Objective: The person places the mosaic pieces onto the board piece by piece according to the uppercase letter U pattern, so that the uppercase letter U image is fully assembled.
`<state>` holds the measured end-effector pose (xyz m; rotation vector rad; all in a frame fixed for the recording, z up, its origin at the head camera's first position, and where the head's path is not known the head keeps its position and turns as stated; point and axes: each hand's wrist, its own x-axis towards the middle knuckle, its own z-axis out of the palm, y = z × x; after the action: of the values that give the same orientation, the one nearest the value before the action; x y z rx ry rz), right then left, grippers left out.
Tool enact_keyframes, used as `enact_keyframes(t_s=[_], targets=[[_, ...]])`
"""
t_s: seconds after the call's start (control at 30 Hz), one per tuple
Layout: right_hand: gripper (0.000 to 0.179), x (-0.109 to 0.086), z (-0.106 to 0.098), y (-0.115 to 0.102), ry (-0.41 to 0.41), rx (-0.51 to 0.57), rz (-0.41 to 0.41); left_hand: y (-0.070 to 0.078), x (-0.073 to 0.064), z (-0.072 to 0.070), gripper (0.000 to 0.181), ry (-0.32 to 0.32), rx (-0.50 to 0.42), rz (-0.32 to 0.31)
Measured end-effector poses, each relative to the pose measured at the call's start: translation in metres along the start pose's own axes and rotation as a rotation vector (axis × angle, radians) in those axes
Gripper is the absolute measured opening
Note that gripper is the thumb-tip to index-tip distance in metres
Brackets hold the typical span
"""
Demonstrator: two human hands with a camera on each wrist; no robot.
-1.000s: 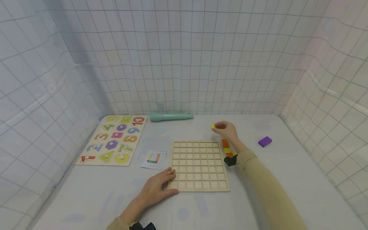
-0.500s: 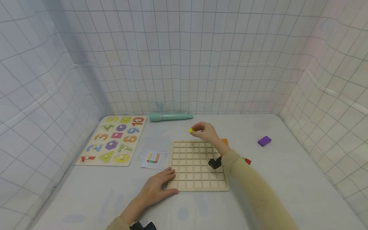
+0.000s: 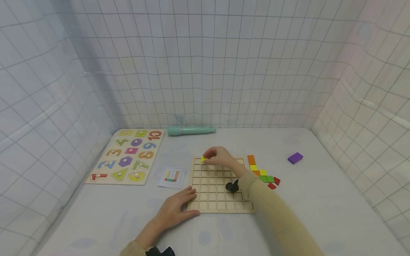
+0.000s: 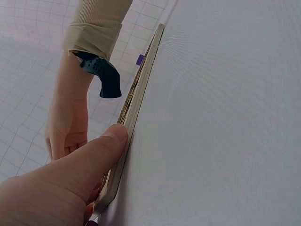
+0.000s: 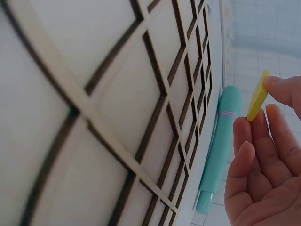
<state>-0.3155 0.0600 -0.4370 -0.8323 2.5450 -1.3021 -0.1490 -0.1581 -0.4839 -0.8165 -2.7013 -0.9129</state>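
A square wooden grid board (image 3: 211, 205) lies flat on the white cloth. Over its far left part my right hand (image 3: 220, 156) pinches a yellow tile (image 3: 203, 159) between thumb and fingertips. In the right wrist view that yellow tile (image 5: 257, 97) stands on edge, apart from the slots. My left hand (image 3: 174, 207) rests at the board's near left corner, fingers spread on the left side and thumb along the front edge. In the left wrist view the thumb (image 4: 101, 153) lies against the board's edge, with the other fingers mostly hidden behind it.
Orange (image 3: 251, 160), yellow (image 3: 262, 172), green (image 3: 270, 179) and red (image 3: 277, 181) tiles lie right of the board. A purple block (image 3: 295, 158) sits farther right. Left are a patterned card (image 3: 176, 173) and a number puzzle (image 3: 107, 174). A teal tube (image 3: 192, 131) lies behind.
My right hand has carried the yellow tile leftward from beyond the board's far right corner, then nearer, over the far left part. The loose tiles are uncovered. My left hand stays put.
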Motion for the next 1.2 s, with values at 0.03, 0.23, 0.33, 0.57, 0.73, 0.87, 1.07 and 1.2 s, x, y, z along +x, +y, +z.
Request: enact_keyframes(t_s=[0.03, 0.23, 0.33, 0.57, 0.73, 0.87, 1.07, 1.2], targets=[[0.023, 0.0, 0.002, 0.001, -0.012, -0.004, 0.0, 0.0, 0.0, 0.0, 0.059, -0.002, -0.002, -0.002], [0.028, -0.002, 0.009, 0.002, -0.054, -0.037, 0.044, 0.0, 0.0, 0.0, 0.059, -0.001, -0.009, 0.004], [0.029, -0.003, 0.011, 0.004, -0.059, -0.053, 0.06, 0.0, -0.001, 0.002, 0.059, 0.003, -0.002, 0.009], [0.029, -0.003, 0.013, 0.007, -0.054, -0.098, 0.042, -0.001, -0.001, 0.002, 0.059, 0.005, -0.003, 0.011], [0.027, -0.004, 0.013, 0.006, -0.068, -0.147, 0.024, -0.001, -0.001, 0.001, 0.059, -0.004, -0.009, 0.001], [0.026, -0.003, 0.014, 0.005, -0.078, -0.181, 0.019, 0.0, -0.001, 0.001, 0.059, -0.01, -0.012, -0.002], [0.025, -0.001, 0.015, 0.007, -0.08, -0.196, 0.014, 0.0, 0.0, 0.001, 0.058, -0.008, -0.01, 0.003], [0.025, -0.001, 0.016, 0.008, -0.081, -0.194, 0.012, 0.0, 0.0, 0.001, 0.058, -0.006, -0.006, 0.008]])
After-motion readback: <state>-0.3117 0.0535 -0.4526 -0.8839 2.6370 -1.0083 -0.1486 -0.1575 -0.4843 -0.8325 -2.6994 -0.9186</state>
